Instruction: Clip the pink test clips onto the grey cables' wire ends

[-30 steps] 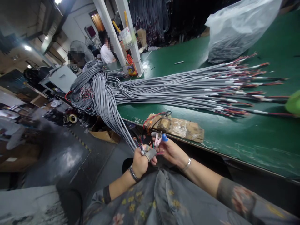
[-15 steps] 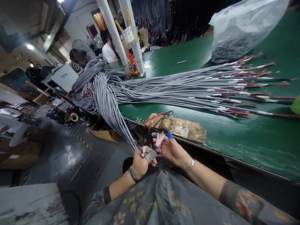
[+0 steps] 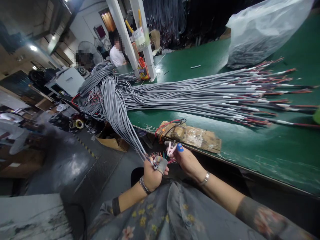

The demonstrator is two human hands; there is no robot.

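Note:
My left hand [image 3: 153,175] is closed around the hanging ends of several grey cables [image 3: 136,141], with a grey cover on its thumb. Thin coloured wires [image 3: 163,155] fan out from the stripped ends, between my two hands. Just to the right, my right hand [image 3: 188,161] is closed on a small pink clip [image 3: 171,149], which looks like a clothes peg. One of its fingertips wears a blue cover [image 3: 180,147]. The clip is close to the coloured wires; whether it touches them I cannot tell.
Many grey cables [image 3: 190,95] lie along the green table [image 3: 250,150], their stripped ends to the right. A worn wooden block [image 3: 200,138] with wires sits at the near edge. A plastic bag [image 3: 265,36] stands behind. Farther back is a person in white [image 3: 117,56].
The pink clip has turned in my right hand, so its two arms now show apart. The blue-covered fingertip has shifted slightly down and left. My left hand still grips the cables.

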